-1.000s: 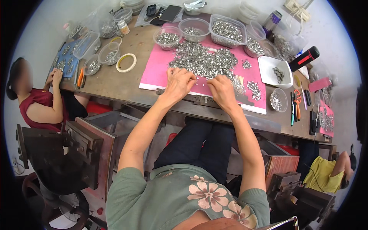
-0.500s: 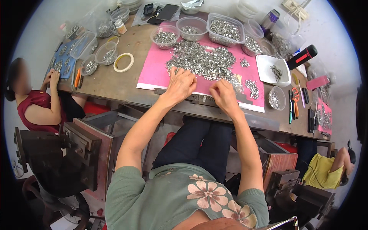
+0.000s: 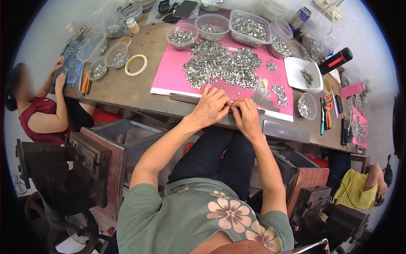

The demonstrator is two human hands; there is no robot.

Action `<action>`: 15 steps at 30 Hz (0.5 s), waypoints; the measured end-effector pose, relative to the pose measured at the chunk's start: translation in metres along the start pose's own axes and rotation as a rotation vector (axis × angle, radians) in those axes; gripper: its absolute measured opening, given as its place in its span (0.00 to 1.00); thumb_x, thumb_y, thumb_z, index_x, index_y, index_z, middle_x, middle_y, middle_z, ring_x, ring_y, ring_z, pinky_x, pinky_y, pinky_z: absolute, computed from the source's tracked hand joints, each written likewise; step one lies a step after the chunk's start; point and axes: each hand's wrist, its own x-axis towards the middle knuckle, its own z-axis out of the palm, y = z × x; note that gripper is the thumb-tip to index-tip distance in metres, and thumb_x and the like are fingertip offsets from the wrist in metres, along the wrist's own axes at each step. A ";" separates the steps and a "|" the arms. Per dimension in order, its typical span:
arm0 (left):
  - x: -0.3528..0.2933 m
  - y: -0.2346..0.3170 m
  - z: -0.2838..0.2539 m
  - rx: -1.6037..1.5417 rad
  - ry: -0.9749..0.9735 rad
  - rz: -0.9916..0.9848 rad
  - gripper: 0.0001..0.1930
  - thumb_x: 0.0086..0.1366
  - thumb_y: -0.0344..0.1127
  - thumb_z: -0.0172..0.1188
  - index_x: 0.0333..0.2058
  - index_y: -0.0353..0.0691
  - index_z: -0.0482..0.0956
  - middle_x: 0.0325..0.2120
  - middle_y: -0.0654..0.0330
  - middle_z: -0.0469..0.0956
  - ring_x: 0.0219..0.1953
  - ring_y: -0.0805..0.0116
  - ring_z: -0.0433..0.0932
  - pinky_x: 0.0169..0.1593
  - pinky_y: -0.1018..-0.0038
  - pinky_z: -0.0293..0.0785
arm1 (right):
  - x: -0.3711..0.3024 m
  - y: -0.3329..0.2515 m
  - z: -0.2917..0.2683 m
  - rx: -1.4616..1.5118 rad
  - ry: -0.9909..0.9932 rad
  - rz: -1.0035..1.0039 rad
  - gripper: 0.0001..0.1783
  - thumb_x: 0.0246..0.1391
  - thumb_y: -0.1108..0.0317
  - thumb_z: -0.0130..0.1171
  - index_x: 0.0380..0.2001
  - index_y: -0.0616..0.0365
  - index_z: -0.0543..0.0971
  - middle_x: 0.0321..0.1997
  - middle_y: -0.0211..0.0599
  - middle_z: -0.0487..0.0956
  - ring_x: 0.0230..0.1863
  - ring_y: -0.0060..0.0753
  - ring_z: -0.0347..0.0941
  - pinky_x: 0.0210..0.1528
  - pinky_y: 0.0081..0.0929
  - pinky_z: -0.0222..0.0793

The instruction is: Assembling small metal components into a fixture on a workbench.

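At tbl edge (image 3: 144, 106), nr pile (image 3: 224, 64): LH (image 3: 210, 105), RH (image 3: 247, 115)

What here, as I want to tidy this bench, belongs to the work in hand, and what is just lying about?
In use, it seems:
left hand and right hand, close together
pile of metal pieces
pink mat under the pile
rectangular tub of similar pieces

Probably just lying about:
phone
roll of tape
white bottle
black flask
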 end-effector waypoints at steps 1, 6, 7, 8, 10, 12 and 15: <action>0.000 0.000 0.000 -0.015 0.002 0.009 0.06 0.57 0.29 0.64 0.33 0.42 0.78 0.32 0.60 0.73 0.39 0.59 0.72 0.60 0.55 0.61 | -0.001 0.000 0.000 -0.004 0.007 -0.017 0.09 0.50 0.78 0.65 0.35 0.60 0.77 0.38 0.40 0.76 0.40 0.46 0.73 0.44 0.40 0.66; -0.006 -0.003 -0.005 -0.008 0.033 -0.060 0.09 0.61 0.29 0.63 0.41 0.41 0.81 0.40 0.59 0.78 0.49 0.57 0.74 0.66 0.47 0.55 | -0.009 0.002 -0.002 -0.004 0.049 -0.045 0.11 0.51 0.79 0.64 0.39 0.61 0.80 0.42 0.40 0.79 0.45 0.45 0.76 0.48 0.39 0.69; -0.006 -0.002 -0.008 0.022 0.119 -0.074 0.12 0.63 0.30 0.62 0.45 0.40 0.82 0.43 0.59 0.80 0.53 0.57 0.74 0.68 0.44 0.53 | -0.011 0.003 -0.002 0.004 0.071 -0.042 0.12 0.51 0.79 0.64 0.41 0.61 0.81 0.43 0.41 0.80 0.47 0.45 0.76 0.49 0.40 0.69; -0.007 -0.006 -0.014 0.108 0.073 -0.152 0.17 0.68 0.35 0.59 0.54 0.39 0.79 0.56 0.57 0.77 0.63 0.51 0.68 0.70 0.37 0.47 | -0.011 0.000 -0.002 0.006 0.070 -0.042 0.12 0.51 0.79 0.64 0.41 0.61 0.81 0.43 0.41 0.80 0.47 0.45 0.76 0.49 0.40 0.69; -0.009 -0.013 -0.021 0.356 0.075 -0.214 0.22 0.71 0.41 0.55 0.60 0.39 0.75 0.64 0.55 0.71 0.68 0.42 0.60 0.70 0.35 0.43 | -0.008 -0.006 -0.004 -0.115 0.036 -0.123 0.13 0.51 0.80 0.64 0.42 0.61 0.81 0.42 0.41 0.80 0.47 0.46 0.77 0.50 0.41 0.70; -0.014 -0.017 -0.022 0.363 -0.010 -0.291 0.25 0.74 0.47 0.50 0.63 0.37 0.73 0.68 0.55 0.65 0.72 0.34 0.51 0.70 0.32 0.39 | -0.008 -0.006 -0.004 -0.082 0.051 -0.117 0.13 0.51 0.80 0.64 0.42 0.61 0.81 0.42 0.41 0.80 0.46 0.46 0.77 0.50 0.41 0.70; -0.020 -0.010 -0.022 0.357 -0.163 -0.270 0.31 0.76 0.54 0.44 0.63 0.34 0.71 0.68 0.55 0.65 0.74 0.34 0.47 0.69 0.29 0.34 | -0.006 -0.005 -0.004 -0.040 0.079 -0.082 0.13 0.51 0.80 0.64 0.42 0.61 0.81 0.42 0.41 0.80 0.45 0.46 0.77 0.50 0.41 0.70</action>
